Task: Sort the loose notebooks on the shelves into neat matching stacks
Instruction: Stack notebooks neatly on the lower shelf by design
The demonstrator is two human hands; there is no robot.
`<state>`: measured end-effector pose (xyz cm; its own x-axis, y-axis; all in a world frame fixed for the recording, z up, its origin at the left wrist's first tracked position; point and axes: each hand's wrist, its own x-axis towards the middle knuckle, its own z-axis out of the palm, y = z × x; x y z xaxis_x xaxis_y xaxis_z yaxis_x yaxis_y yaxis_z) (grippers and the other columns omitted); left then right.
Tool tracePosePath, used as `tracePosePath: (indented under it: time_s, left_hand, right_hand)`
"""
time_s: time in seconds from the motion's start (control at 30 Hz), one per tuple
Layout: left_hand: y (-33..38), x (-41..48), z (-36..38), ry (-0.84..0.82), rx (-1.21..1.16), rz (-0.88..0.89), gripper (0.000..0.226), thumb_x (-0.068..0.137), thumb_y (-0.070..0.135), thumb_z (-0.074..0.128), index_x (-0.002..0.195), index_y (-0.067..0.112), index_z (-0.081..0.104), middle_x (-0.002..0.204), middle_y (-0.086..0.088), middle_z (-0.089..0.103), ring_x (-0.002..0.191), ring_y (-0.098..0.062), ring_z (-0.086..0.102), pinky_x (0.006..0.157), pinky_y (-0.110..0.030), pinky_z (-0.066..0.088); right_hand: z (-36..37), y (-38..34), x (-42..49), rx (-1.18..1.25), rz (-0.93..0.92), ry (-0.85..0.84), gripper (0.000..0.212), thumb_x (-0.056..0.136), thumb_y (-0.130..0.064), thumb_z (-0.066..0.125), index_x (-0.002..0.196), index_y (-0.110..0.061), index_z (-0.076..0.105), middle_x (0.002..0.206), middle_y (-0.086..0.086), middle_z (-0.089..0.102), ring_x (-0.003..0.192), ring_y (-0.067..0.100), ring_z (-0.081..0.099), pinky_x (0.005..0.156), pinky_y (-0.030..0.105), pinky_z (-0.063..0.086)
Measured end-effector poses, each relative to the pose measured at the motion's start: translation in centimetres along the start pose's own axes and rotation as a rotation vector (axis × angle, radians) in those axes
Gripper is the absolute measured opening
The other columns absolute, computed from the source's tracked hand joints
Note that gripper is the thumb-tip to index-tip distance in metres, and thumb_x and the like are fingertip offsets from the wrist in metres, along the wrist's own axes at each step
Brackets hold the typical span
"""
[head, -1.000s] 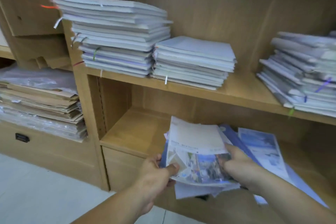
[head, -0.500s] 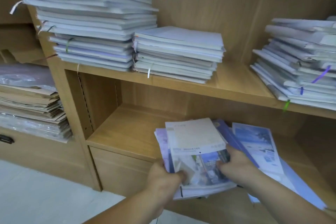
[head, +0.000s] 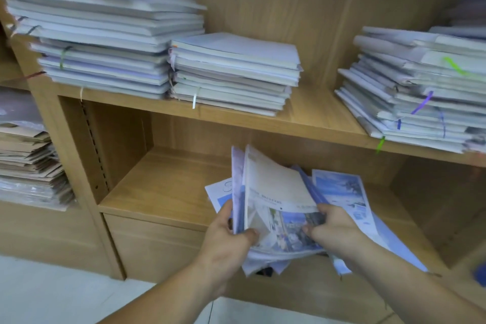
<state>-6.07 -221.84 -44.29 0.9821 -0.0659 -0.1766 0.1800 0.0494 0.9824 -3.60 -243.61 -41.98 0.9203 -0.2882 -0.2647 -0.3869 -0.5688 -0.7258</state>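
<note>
A bundle of loose notebooks [head: 273,192] with beige and blue picture covers is tilted up over the lower shelf [head: 163,192]. My left hand [head: 226,239] grips the bundle's near left corner, thumb on the top cover. My right hand [head: 334,231] holds its right edge, fingers curled over the cover. More loose notebooks [head: 342,189] with blue picture covers lie flat on the shelf behind and to the right of the bundle. On the upper shelf stand a tall stack [head: 105,34] at left, a shorter stack [head: 234,73] beside it and a slanted stack [head: 420,92] at right.
A pile of brown envelopes and plastic-wrapped sheets [head: 29,163] fills the neighbouring bay at left. A drawer front [head: 152,244] sits under the lower shelf. Pale floor tiles [head: 52,297] lie below. Bare shelf wood shows left of the bundle.
Both hands have lifted the bundle's left side, so it tilts up more steeply. The camera has moved closer and to the right.
</note>
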Motion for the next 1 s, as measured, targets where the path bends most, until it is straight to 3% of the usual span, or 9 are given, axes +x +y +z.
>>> tracePosePath:
  time_s: [0.1,0.2,0.3,0.43,0.53,0.63,0.77,0.9,1.0]
  left_hand:
    - [-0.3,0.1,0.8,-0.038,-0.022,0.047,0.044,0.094,0.000,0.065,0.119,0.037,0.066,0.100,0.008,0.078,0.092,-0.012,0.075,0.074,-0.023,0.059]
    - [-1.6,0.5,2.2,-0.064,0.053,0.054,0.036,0.095,0.012,0.068,0.121,0.037,0.064,0.104,0.013,0.076,0.095,-0.007,0.073,0.079,-0.024,0.060]
    - [-3.5,1.7,3.0,0.030,0.265,-0.013,0.026,0.086,0.036,0.074,0.106,0.024,0.064,0.099,0.005,0.074,0.091,-0.015,0.071,0.084,-0.039,0.060]
    - [-4.4,2.6,2.4,0.130,0.477,-0.154,0.038,0.081,0.051,0.077,0.086,0.022,0.053,0.108,-0.006,0.063,0.083,-0.017,0.061,0.071,-0.028,0.048]
    - [-4.6,2.7,1.7,0.208,0.445,-0.219,0.066,0.060,0.067,0.083,0.102,0.028,0.049,0.122,0.003,0.051,0.100,-0.017,0.064,0.088,-0.026,0.052]
    - [-5.1,2.9,1.5,0.184,0.153,-0.285,0.064,0.058,0.050,0.092,0.108,0.018,0.068,0.096,0.004,0.077,0.083,-0.016,0.075,0.071,-0.032,0.060]
    - [-3.4,2.5,1.7,0.185,0.000,-0.233,0.040,0.071,0.019,0.092,0.104,0.018,0.068,0.086,0.004,0.079,0.077,-0.019,0.077,0.069,-0.038,0.063]
    - [-0.8,2.5,0.8,0.127,-0.094,-0.164,0.039,0.075,0.015,0.090,0.107,0.020,0.067,0.091,0.000,0.080,0.081,-0.024,0.078,0.070,-0.043,0.064]
    - [-0.6,2.4,-0.1,0.083,-0.056,-0.178,0.038,0.078,0.010,0.086,0.110,0.015,0.067,0.092,-0.003,0.080,0.082,-0.026,0.078,0.072,-0.046,0.064]
  right_hand:
    - [-1.6,0.3,-0.5,0.050,-0.006,0.085,0.022,0.086,0.011,0.067,0.092,-0.007,0.056,0.077,0.007,0.065,0.061,0.011,0.062,0.043,0.016,0.045]
    - [-2.7,1.6,0.0,0.053,0.018,0.125,0.034,0.086,0.004,0.070,0.117,-0.001,0.056,0.082,0.013,0.068,0.073,0.024,0.066,0.060,0.031,0.050]
    - [-2.3,2.6,0.2,0.014,0.006,0.140,0.044,0.085,-0.011,0.076,0.125,-0.005,0.059,0.098,0.010,0.072,0.087,0.029,0.068,0.081,0.043,0.057]
    - [-1.4,2.0,-0.1,-0.131,-0.077,0.109,0.058,0.092,-0.025,0.071,0.145,-0.023,0.048,0.130,0.002,0.064,0.118,0.026,0.060,0.088,0.029,0.045]
    - [-1.1,2.0,0.4,-0.132,-0.095,0.081,0.057,0.093,-0.027,0.069,0.145,-0.023,0.047,0.130,0.000,0.061,0.118,0.023,0.057,0.089,0.029,0.044]
    - [-1.0,2.2,0.9,-0.106,-0.088,0.075,0.039,0.090,-0.027,0.073,0.124,-0.028,0.055,0.108,-0.006,0.067,0.099,0.017,0.063,0.086,0.034,0.052]
    - [-0.6,2.2,1.6,-0.082,-0.073,0.078,0.021,0.091,-0.024,0.070,0.111,-0.023,0.063,0.099,-0.005,0.070,0.093,0.016,0.064,0.083,0.034,0.051]
    - [-0.9,1.7,2.2,-0.022,-0.038,0.108,0.017,0.091,-0.027,0.073,0.104,-0.016,0.069,0.097,0.001,0.072,0.091,0.020,0.066,0.081,0.033,0.051]
    - [-0.2,1.2,2.1,-0.100,-0.045,0.128,0.026,0.089,-0.032,0.073,0.108,-0.016,0.065,0.116,0.006,0.059,0.090,0.023,0.063,0.090,0.034,0.051]
